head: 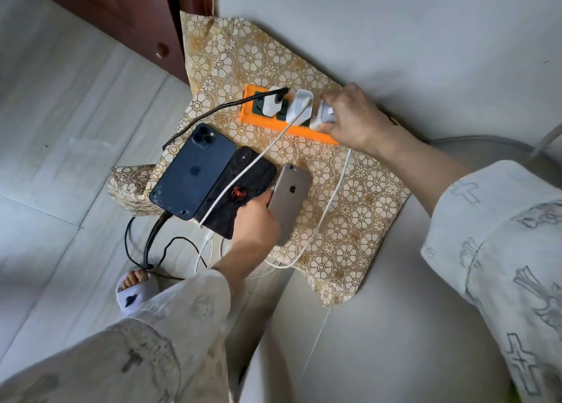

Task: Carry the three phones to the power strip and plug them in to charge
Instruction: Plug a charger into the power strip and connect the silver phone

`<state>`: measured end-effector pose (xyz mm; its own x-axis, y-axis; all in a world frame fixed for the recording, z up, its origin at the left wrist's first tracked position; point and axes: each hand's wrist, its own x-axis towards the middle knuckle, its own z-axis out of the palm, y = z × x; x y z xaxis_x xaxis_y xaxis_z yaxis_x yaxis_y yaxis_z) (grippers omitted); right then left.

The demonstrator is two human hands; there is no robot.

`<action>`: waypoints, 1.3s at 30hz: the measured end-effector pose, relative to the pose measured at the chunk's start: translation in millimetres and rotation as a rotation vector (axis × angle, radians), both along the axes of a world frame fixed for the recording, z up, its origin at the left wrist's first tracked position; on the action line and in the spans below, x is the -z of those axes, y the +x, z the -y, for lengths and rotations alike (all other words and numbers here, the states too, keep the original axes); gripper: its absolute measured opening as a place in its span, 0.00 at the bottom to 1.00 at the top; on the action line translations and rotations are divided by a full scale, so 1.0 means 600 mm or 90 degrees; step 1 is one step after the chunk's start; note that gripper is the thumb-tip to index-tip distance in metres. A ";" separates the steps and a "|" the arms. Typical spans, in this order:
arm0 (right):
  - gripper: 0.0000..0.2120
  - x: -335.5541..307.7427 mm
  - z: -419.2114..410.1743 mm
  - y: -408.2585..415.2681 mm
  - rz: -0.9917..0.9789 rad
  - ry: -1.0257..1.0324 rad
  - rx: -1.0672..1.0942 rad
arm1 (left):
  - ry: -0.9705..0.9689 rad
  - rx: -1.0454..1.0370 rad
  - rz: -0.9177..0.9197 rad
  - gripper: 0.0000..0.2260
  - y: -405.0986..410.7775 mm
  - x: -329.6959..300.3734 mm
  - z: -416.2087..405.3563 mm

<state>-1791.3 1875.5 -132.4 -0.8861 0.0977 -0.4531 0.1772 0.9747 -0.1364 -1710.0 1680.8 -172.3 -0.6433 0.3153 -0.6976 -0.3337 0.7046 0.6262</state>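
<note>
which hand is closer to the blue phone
Left. The left hand grips the grey phone, with only the black phone between it and the blue phone; the right hand is up at the power strip.

A single wide-angle head view looks steeply down from above the person's own arms, tilted so the floor runs diagonally. It sits close over a gold floral-patterned cloth carrying an orange plastic power strip, with pale floor tiles at left.
</note>
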 end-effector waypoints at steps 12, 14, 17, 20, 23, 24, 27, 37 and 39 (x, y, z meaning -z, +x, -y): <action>0.31 0.006 -0.009 0.022 -0.054 -0.083 0.105 | 0.046 0.082 -0.674 0.13 -0.110 -0.091 -0.019; 0.34 0.009 -0.012 0.026 -0.083 -0.075 0.095 | -0.036 0.074 -0.643 0.19 -0.165 -0.074 -0.002; 0.29 0.011 -0.020 0.023 -0.092 -0.053 0.047 | 0.041 0.149 -0.411 0.33 -0.211 -0.031 0.016; 0.26 0.015 -0.024 0.016 -0.074 -0.029 -0.003 | 0.030 0.204 -0.306 0.34 -0.227 0.005 0.014; 0.24 0.017 -0.024 0.014 -0.075 -0.023 -0.011 | 0.010 0.177 -0.316 0.27 -0.230 0.016 0.008; 0.24 0.017 -0.024 0.013 -0.074 -0.023 -0.008 | 0.003 0.181 -0.324 0.26 -0.230 0.016 0.005; 0.24 0.015 -0.022 0.014 -0.060 -0.031 0.011 | -0.039 0.223 -0.338 0.27 -0.228 0.012 0.003; 0.30 0.027 0.034 0.082 -0.220 -0.240 0.461 | -0.041 0.227 -0.301 0.35 -0.200 0.004 0.032; 0.19 0.026 0.063 0.130 -0.225 -0.339 0.643 | -0.011 0.155 -0.324 0.34 -0.170 -0.008 0.056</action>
